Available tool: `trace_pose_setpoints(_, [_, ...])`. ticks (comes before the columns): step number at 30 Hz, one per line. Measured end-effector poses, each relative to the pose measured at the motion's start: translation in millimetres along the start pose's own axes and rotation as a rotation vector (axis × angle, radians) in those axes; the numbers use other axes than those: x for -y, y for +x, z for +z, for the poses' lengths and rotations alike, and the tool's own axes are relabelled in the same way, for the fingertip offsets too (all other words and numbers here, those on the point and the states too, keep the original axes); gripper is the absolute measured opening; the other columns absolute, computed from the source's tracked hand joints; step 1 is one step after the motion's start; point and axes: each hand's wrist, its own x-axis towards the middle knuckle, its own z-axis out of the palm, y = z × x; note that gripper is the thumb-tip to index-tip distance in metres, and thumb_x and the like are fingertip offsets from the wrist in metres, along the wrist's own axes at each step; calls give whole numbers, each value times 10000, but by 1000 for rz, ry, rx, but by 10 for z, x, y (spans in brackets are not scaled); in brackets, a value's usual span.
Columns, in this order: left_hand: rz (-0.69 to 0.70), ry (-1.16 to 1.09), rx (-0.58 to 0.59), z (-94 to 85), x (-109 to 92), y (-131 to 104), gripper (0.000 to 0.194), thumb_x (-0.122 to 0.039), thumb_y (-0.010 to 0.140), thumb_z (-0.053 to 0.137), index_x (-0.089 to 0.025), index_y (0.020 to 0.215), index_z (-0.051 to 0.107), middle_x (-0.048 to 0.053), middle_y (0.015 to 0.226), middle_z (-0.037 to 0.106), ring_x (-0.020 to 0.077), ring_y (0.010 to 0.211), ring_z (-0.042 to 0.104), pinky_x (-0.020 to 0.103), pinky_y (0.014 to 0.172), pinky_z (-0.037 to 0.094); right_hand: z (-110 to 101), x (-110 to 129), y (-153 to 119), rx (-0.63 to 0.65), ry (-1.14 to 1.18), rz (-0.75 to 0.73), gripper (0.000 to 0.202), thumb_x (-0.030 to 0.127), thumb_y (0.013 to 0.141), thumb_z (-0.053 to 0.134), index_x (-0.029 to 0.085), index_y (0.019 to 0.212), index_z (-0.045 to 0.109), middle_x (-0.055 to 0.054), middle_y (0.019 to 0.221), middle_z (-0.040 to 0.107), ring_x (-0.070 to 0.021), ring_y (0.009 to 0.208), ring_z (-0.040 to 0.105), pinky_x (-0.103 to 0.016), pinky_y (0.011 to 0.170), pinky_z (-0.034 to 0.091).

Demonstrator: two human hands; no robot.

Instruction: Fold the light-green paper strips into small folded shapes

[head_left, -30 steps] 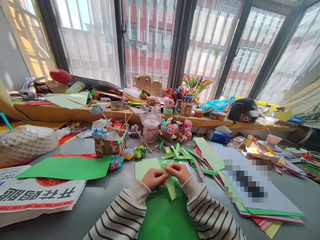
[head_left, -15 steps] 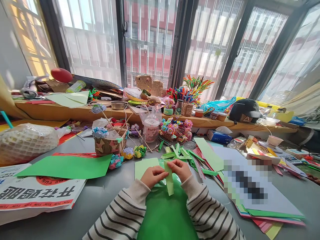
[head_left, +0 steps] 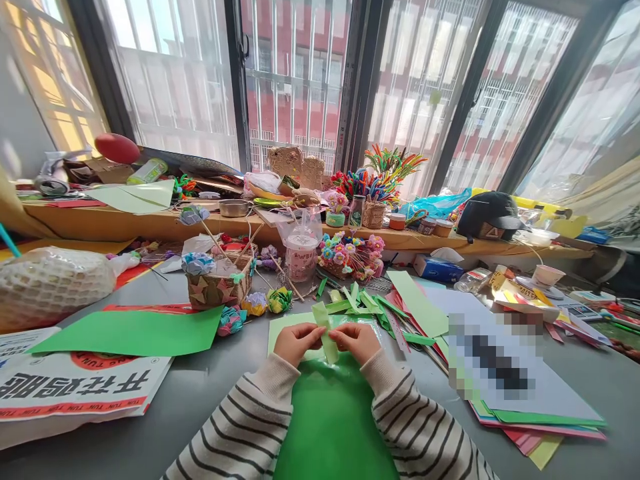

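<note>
Pinching the pale green paper strip (head_left: 328, 345) from both sides, the left hand (head_left: 296, 343) and the right hand (head_left: 359, 341) held it above the glossy green surface (head_left: 333, 427), near loose strips (head_left: 357, 300), where an uneven tug could have torn or creased it crookedly

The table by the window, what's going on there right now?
A person in striped sleeves is holding a pale green paper strip over the table, pinched between the fingertips of the left hand and the right hand. Just beyond the hands lies a loose heap of green strips. A stack of coloured paper lies off to the right.
</note>
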Motion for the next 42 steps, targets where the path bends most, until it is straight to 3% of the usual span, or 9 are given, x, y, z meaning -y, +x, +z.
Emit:
trace_pose_setpoints(9, [-27, -7, -61, 8, -11, -12, 286, -383, 447, 652, -110, 511, 595, -17, 417, 531, 112, 437, 516, 250, 519, 477, 23, -25, -3, 7, -137, -40, 232, 359, 512, 626, 164, 429, 531, 55, 363, 451, -62, 352, 393, -196, 392, 307])
trace_pose_setpoints(19, [46, -38, -222, -34, -17, 11, 293, -378, 448, 650, -116, 576, 631, -16, 438, 548, 114, 452, 526, 249, 531, 489, 54, 31, -35, 106, 37, 62, 259, 399, 482, 620, 161, 465, 519, 53, 379, 477, -88, 394, 490, -206, 429, 370])
trace_pose_setpoints(27, [68, -35, -92, -29, -50, -12, 251, -362, 472, 641, -118, 495, 586, -21, 413, 515, 102, 444, 506, 224, 508, 461, -25, 45, -61, 169, 25, 36, 251, 376, 504, 628, 147, 496, 526, 48, 416, 473, -80, 413, 466, -215, 458, 371])
trace_pose_setpoints(35, [112, 117, 50, -34, -81, -18, 228, -346, 524, 615, -122, 497, 585, -6, 484, 530, 101, 513, 487, 209, 535, 413, -42, 5, -27, 48, -70, -165, 209, 359, 589, 566, 151, 607, 567, 0, 552, 537, -109, 519, 479, -234, 515, 383])
trace_pose_setpoints(39, [101, 52, 13, -63, -85, -6, 228, -334, 492, 639, -128, 580, 601, -16, 506, 549, 99, 507, 493, 213, 536, 417, -111, 53, -64, 53, -328, -250, 156, 295, 631, 538, 150, 602, 588, -4, 540, 543, -114, 512, 478, -230, 502, 373])
trace_pose_setpoints(42, [48, -40, -49, -56, -63, -1, 228, -321, 469, 656, -125, 574, 605, -17, 500, 563, 97, 493, 508, 219, 543, 438, -127, 75, -85, 70, -385, -247, 158, 285, 639, 532, 142, 605, 591, -13, 546, 557, -122, 525, 495, -225, 497, 378])
